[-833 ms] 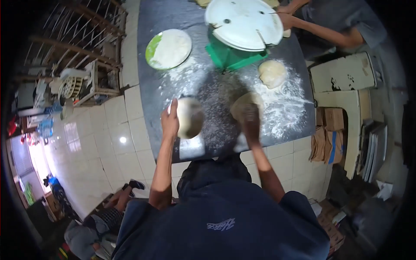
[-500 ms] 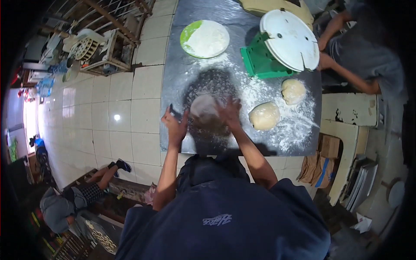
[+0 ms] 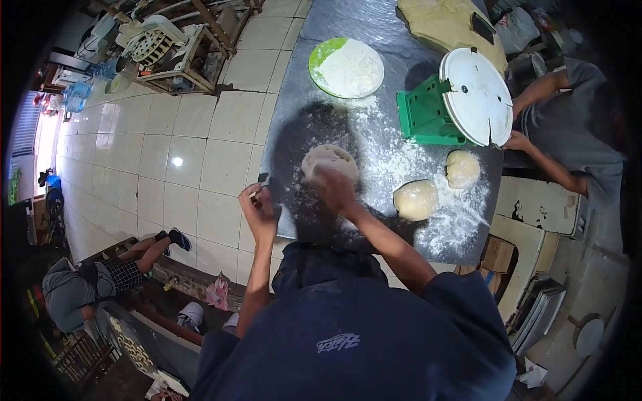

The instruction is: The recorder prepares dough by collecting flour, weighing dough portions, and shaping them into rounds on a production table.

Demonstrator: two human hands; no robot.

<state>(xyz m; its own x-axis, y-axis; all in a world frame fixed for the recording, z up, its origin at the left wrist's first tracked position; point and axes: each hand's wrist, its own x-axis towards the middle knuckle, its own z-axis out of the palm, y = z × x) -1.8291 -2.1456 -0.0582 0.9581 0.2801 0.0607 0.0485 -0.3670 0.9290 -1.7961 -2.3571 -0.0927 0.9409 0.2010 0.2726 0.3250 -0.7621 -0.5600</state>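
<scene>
A flattened round of pale dough (image 3: 328, 155) lies on the floured dark table (image 3: 284, 157). My right hand (image 3: 338, 192) is over its near edge, seemingly touching it; motion smears the fingers, so their grip does not show. My left hand (image 3: 259, 212) is raised by the table's left edge, apart from the dough. Its fingers are loosely bent and spaced, and I see nothing held in them. To the right sit two floured dough balls, a nearer one (image 3: 415, 200) and a farther one (image 3: 463, 169).
A green plate (image 3: 325, 57) heaped with white flour (image 3: 353, 69) stands far left on the table. Behind the dough balls is a green scale (image 3: 428, 110) with a white round pan (image 3: 478, 97). A big dough slab (image 3: 438, 23) lies beyond; another person (image 3: 562, 123) is at right.
My view has shifted, moving the table rightward in the picture. My left hand has drawn away from the dough to the table's edge. My right hand has come in over the dough round.
</scene>
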